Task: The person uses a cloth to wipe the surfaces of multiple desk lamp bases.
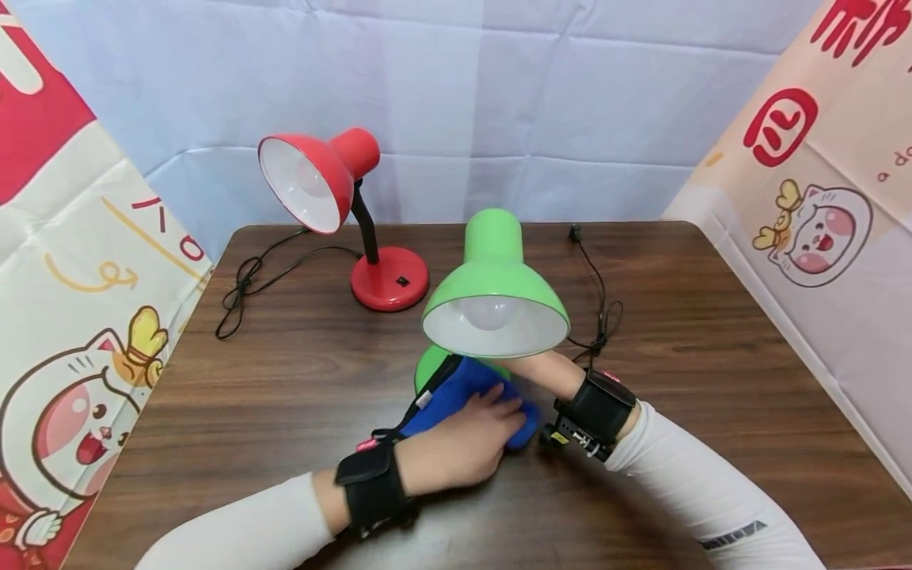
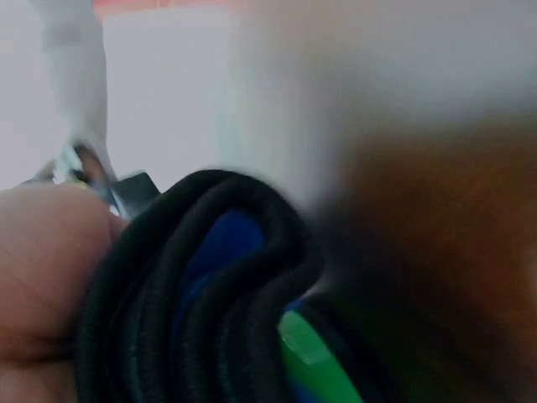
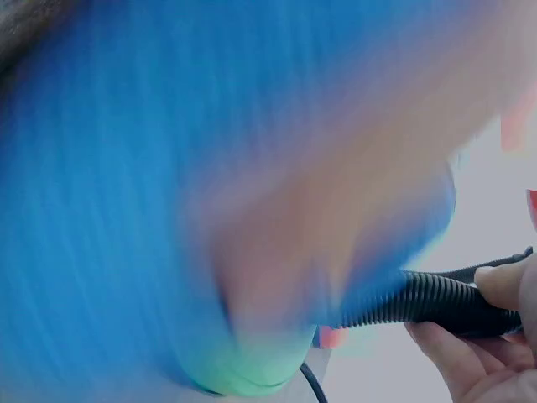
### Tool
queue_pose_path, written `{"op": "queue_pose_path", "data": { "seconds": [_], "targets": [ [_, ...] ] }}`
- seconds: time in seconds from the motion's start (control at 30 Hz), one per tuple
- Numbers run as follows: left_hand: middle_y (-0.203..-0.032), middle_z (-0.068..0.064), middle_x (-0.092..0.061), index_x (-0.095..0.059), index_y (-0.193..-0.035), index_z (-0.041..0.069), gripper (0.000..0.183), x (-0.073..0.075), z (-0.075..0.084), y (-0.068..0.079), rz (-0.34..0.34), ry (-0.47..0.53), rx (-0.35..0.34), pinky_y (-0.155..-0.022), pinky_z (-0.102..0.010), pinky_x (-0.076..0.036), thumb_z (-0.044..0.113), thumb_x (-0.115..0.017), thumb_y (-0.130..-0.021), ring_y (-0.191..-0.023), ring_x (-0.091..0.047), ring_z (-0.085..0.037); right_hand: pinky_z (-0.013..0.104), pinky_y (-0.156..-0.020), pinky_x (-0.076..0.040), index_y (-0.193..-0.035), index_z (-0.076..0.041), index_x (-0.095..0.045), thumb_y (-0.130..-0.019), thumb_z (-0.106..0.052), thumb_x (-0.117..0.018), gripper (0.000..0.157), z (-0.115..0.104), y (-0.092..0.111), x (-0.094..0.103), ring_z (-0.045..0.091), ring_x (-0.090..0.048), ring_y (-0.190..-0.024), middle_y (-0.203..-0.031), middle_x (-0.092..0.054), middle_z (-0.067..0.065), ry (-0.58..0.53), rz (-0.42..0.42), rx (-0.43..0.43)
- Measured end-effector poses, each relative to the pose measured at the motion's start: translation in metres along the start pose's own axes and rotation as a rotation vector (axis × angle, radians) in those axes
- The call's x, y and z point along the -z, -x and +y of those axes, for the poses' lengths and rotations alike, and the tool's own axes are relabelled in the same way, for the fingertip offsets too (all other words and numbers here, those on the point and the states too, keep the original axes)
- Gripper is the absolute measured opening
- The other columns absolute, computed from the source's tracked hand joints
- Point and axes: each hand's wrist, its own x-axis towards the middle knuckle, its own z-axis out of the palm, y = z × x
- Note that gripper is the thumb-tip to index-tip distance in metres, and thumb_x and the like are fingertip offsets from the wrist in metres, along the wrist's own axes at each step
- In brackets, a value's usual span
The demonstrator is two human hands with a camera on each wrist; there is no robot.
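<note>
A green desk lamp (image 1: 492,277) stands near the middle of the table, its shade tipped toward me. My right hand (image 1: 547,370), partly behind the shade in the head view, grips the lamp's black ribbed neck (image 3: 382,304), as the right wrist view shows. My left hand (image 1: 465,439) holds a blue cloth (image 1: 450,396) with black edging against the green base (image 1: 430,369), covering much of it. Folded layers of the cloth's edging (image 2: 210,285) fill the left wrist view. The left hand's fingers and the cloth are blurred in the right wrist view.
A red desk lamp (image 1: 389,279) stands behind and to the left, its black cord (image 1: 242,285) coiled beside it. The green lamp's cord (image 1: 602,317) and plug lie at the back right of the wooden table (image 1: 677,301). Printed cloth walls enclose the table.
</note>
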Motion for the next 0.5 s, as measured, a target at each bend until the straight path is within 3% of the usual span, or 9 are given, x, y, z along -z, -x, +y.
{"op": "queue_pose_path", "data": {
  "seconds": [0.1, 0.2, 0.27, 0.33, 0.4, 0.5],
  "targets": [
    [-0.148, -0.006, -0.047, -0.053, -0.137, 0.012, 0.046, 0.005, -0.003, 0.026, -0.074, 0.071, -0.044, -0.111, -0.045, -0.039, 0.010, -0.053, -0.092, -0.140, -0.039, -0.033, 0.015, -0.073, -0.038, -0.100, -0.015, -0.053, -0.094, -0.051, -0.052, 0.036, 0.063, -0.030, -0.004, 0.004, -0.049, -0.087, -0.091, -0.050, -0.008, 0.157, 0.008, 0.157],
    [-0.150, -0.005, -0.044, -0.052, -0.139, 0.013, 0.048, 0.008, -0.023, 0.038, -0.068, 0.137, 0.016, -0.108, -0.053, -0.040, 0.005, -0.052, -0.091, -0.142, -0.036, -0.034, 0.017, -0.067, -0.038, -0.088, -0.017, -0.050, -0.096, -0.044, -0.052, 0.028, 0.086, -0.045, -0.006, 0.005, -0.047, -0.076, -0.079, -0.044, -0.010, 0.231, 0.006, 0.228],
    [-0.152, -0.004, -0.042, -0.051, -0.139, 0.013, 0.049, 0.009, -0.041, 0.038, -0.051, 0.164, 0.085, -0.105, -0.060, -0.039, 0.005, -0.051, -0.091, -0.143, -0.033, -0.036, 0.020, -0.065, -0.038, -0.084, -0.017, -0.047, -0.096, -0.041, -0.052, 0.027, 0.079, -0.044, -0.006, 0.007, -0.047, -0.071, -0.074, -0.043, -0.010, 0.179, 0.002, 0.238],
    [-0.152, -0.006, -0.042, -0.051, -0.139, 0.012, 0.049, 0.009, -0.060, 0.033, -0.032, 0.188, 0.140, -0.105, -0.061, -0.037, 0.004, -0.050, -0.091, -0.143, -0.031, -0.037, 0.020, -0.066, -0.039, -0.084, -0.016, -0.046, -0.098, -0.038, -0.051, 0.026, 0.058, -0.035, -0.004, 0.008, -0.047, -0.070, -0.073, -0.041, -0.009, 0.138, -0.039, 0.244],
    [-0.147, -0.008, -0.048, -0.053, -0.137, 0.011, 0.047, 0.010, -0.077, 0.027, 0.009, 0.198, 0.170, -0.110, -0.056, -0.035, 0.003, -0.050, -0.091, -0.141, -0.037, -0.033, 0.019, -0.067, -0.038, -0.084, -0.017, -0.043, -0.098, -0.036, -0.049, 0.025, 0.034, -0.024, -0.002, 0.006, -0.044, -0.069, -0.073, -0.038, -0.011, 0.141, -0.066, 0.272],
    [-0.127, -0.011, -0.061, -0.058, -0.127, 0.009, 0.040, 0.015, -0.096, 0.016, 0.095, 0.211, 0.188, -0.103, -0.042, -0.045, -0.001, -0.050, -0.089, -0.119, -0.056, -0.025, 0.024, -0.077, -0.040, -0.086, -0.010, -0.043, -0.099, -0.032, -0.049, 0.026, -0.008, -0.009, 0.003, 0.012, -0.046, -0.076, -0.077, -0.039, -0.003, 0.145, -0.115, 0.186]
  ]
}}
